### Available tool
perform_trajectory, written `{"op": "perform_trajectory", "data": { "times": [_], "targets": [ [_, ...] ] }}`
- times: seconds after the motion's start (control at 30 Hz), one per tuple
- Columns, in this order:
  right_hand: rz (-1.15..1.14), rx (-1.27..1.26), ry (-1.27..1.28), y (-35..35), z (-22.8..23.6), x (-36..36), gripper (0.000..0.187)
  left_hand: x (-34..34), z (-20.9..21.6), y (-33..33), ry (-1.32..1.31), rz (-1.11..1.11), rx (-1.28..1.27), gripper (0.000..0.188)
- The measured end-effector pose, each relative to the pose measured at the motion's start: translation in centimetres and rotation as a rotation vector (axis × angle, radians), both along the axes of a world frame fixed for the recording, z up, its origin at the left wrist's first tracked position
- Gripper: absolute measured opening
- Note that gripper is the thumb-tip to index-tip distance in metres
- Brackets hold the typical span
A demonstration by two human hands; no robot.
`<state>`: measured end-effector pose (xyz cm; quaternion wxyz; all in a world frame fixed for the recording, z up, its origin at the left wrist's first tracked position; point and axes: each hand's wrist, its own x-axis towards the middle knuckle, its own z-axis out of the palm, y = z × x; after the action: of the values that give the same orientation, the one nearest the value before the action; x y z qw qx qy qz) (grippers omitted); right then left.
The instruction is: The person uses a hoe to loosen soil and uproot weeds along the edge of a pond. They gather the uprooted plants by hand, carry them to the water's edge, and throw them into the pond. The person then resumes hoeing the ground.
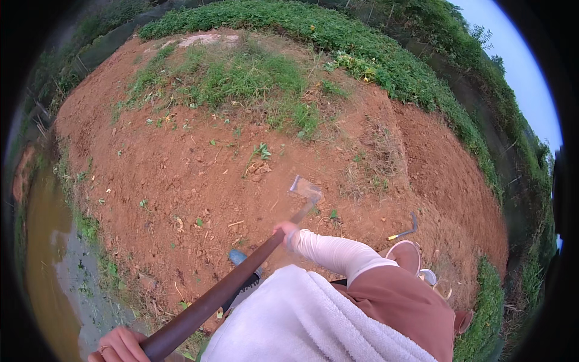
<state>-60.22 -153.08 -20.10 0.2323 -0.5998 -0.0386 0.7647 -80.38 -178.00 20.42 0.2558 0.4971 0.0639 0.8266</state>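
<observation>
A hoe with a long brown handle (211, 294) slants from the lower left toward the middle of the view. My left hand (122, 347) is closed round the handle's near end, with a ring on one finger. Farther along, my right hand (286, 230) grips the handle close to the head; a pale sleeve (338, 252) covers that forearm. The hoe's flat metal blade (306, 187), slightly blurred, is over or on the reddish soil (199, 163); I cannot tell whether it touches.
A sickle (405, 228) with a yellow grip lies at right, near a pinkish-brown container (406, 256) and a white one (429, 277). Weeds (247, 78) grow ahead, leafy vines (386, 57) beyond. Murky water (45, 241) borders the left. My blue shoe (237, 257) shows below.
</observation>
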Motion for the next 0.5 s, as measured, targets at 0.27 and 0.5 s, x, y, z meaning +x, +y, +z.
{"op": "perform_trajectory", "data": {
  "times": [0.27, 0.5],
  "targets": [
    [-0.056, -0.077, 0.09, 3.6, -1.2, -2.8, 0.01, -4.8, 0.8, 4.7, -0.148, 0.117, 0.003, 0.031],
    [-0.146, -0.114, 0.043, 5.4, 0.6, -6.4, 0.012, -10.8, 0.9, 8.6, -0.091, 0.086, -0.07, 0.031]
  ]
}}
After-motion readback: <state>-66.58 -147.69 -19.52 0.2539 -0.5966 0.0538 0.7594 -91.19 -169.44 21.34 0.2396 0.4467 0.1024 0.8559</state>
